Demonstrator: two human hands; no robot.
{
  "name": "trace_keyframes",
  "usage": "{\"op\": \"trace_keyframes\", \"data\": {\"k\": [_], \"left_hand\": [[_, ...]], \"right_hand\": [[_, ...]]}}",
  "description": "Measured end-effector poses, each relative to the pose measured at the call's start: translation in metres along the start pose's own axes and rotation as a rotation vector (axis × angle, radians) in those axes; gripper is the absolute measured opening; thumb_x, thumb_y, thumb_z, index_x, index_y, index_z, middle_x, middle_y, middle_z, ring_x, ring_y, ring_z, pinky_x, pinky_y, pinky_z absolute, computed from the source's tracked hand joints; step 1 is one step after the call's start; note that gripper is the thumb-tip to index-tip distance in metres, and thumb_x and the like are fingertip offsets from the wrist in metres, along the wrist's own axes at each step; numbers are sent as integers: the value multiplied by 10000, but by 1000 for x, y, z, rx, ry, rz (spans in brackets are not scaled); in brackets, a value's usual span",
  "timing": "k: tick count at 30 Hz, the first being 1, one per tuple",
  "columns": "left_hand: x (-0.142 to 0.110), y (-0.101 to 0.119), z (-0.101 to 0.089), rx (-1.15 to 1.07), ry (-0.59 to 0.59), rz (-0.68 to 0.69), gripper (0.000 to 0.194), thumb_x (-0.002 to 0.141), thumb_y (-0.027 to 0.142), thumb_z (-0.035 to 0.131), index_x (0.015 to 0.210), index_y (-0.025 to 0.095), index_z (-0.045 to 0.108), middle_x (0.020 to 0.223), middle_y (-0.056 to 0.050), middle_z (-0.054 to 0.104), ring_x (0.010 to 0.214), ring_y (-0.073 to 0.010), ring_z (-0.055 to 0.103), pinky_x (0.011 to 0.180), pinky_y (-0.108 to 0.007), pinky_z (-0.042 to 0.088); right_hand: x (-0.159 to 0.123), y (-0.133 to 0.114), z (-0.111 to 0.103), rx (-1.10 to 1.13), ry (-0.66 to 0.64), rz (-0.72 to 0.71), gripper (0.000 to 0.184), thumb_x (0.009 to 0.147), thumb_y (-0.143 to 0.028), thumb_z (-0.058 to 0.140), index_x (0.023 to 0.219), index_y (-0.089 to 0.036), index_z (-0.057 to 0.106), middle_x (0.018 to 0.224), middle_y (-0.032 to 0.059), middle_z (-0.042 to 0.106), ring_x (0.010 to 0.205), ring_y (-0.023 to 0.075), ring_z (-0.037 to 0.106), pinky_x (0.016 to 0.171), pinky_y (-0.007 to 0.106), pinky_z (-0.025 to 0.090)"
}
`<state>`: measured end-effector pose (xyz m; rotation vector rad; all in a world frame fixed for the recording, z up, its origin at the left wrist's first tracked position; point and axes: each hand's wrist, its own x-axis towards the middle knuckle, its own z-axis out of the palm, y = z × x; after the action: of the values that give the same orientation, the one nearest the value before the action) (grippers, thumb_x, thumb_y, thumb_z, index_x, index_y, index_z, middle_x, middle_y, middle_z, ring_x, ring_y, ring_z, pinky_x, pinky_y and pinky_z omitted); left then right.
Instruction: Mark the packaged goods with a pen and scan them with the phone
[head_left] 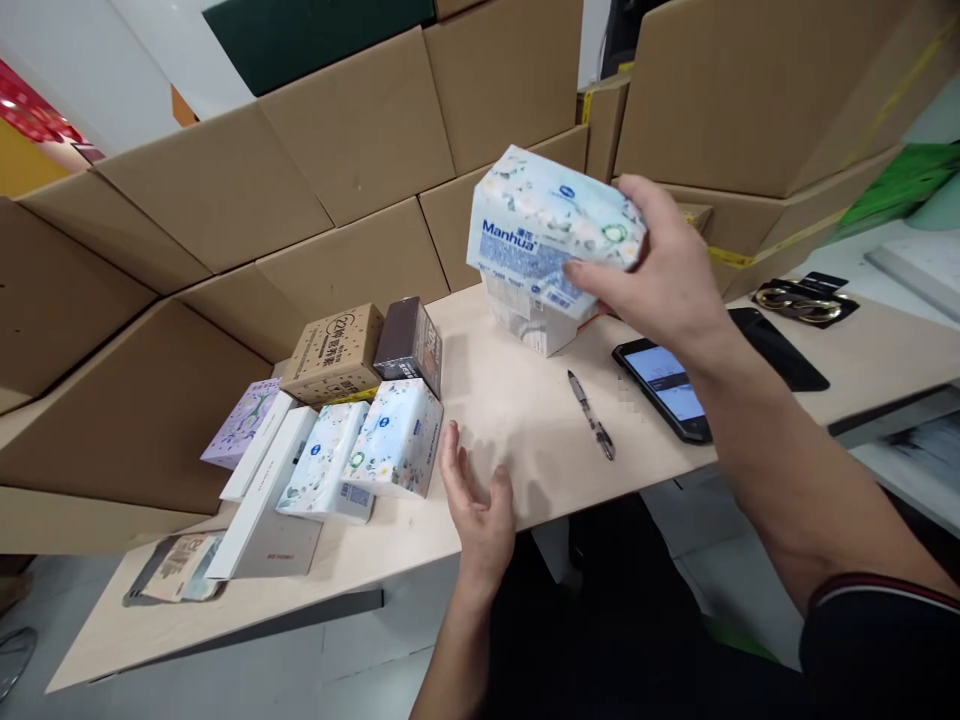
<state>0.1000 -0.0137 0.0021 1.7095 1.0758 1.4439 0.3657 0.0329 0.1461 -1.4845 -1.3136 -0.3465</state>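
My right hand (660,270) grips a pack of tissues (555,220), white and pale blue with a floral print and "Manhua" lettering. The pack is tilted in the air, in front of a whitish box-shaped item (532,320) that it partly hides. My left hand (480,505) hovers by the table's front edge, fingers apart and holding nothing. Just left of it stands a similar tissue pack (397,435), with another tissue pack (322,460) beside that one.
Left of the packs are long white boxes (274,510) and a purple box (244,425). Behind them sit a brown carton (334,350) and a dark box (411,345). A pen (590,415) and a lit phone (664,385) lie on the right. Cardboard walls (360,170) line the back.
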Motion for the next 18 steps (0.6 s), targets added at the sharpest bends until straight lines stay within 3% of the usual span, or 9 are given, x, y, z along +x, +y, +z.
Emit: {"op": "trace_keyframes", "data": {"k": [1,2,4,6,8,10,13,16,18], "left_hand": [[-1,-2,0,14,1,22,628,944,259,570,1522,299,327,1586,-133,384,1487,-267,374,1202,-473,359],[-2,-3,1,34,4,55,620,945,251,568,1519,286,337,1571,-140,400,1477,-269,388,1196,-476,367],[-3,-6,-1,94,29,170,606,938,213,563,1507,260,360,1514,-154,451,1445,-274,424,1177,-489,388],[-3,-7,-7,185,96,365,616,904,152,576,1484,258,398,1424,-145,506,1386,-281,473,1149,-518,409],[2,-6,-19,331,227,575,656,841,103,625,1446,285,448,1351,-119,522,1318,-289,507,1103,-536,438],[11,-5,-37,527,397,661,699,785,105,690,1424,294,480,1344,-116,489,1288,-306,499,1069,-536,445],[27,-6,-61,772,532,453,805,778,272,758,1495,188,400,1389,-190,420,1346,-376,399,1110,-595,350],[36,-7,-71,933,459,254,662,811,433,738,1382,164,538,1404,-197,390,1348,-400,361,1121,-620,289],[35,-6,-70,977,404,225,522,833,447,718,1267,172,626,1399,-184,397,1347,-395,357,1121,-616,284]], "right_hand": [[10,3,8,-31,-40,8,1035,720,-370,-190,1192,208,527,1300,184,571,1204,329,557,705,426,434],[18,6,16,-61,-53,29,986,773,-382,-147,1198,219,509,1354,220,530,1257,353,522,758,425,451],[25,12,32,-82,-77,96,694,944,-496,371,1336,60,506,1432,258,513,1353,375,491,946,468,490],[24,16,41,-67,-83,148,748,810,-409,763,1423,-111,456,1425,247,525,1351,364,515,1046,548,489],[14,18,42,-22,-71,140,777,819,-414,765,1460,-164,406,1437,223,481,1323,352,540,1055,522,506],[0,15,36,39,-36,90,716,873,-435,694,1478,-208,383,1467,197,422,1263,315,584,991,454,559],[-29,2,25,123,-5,27,597,905,-403,643,1443,-246,439,1434,165,435,1027,224,677,834,375,606],[-60,-14,28,217,-5,-37,428,919,-327,615,1333,-247,545,1322,134,516,781,137,668,698,328,603],[-78,-19,41,278,-39,-138,340,929,-262,586,1269,-242,579,1253,119,563,687,102,624,667,311,590]]}}
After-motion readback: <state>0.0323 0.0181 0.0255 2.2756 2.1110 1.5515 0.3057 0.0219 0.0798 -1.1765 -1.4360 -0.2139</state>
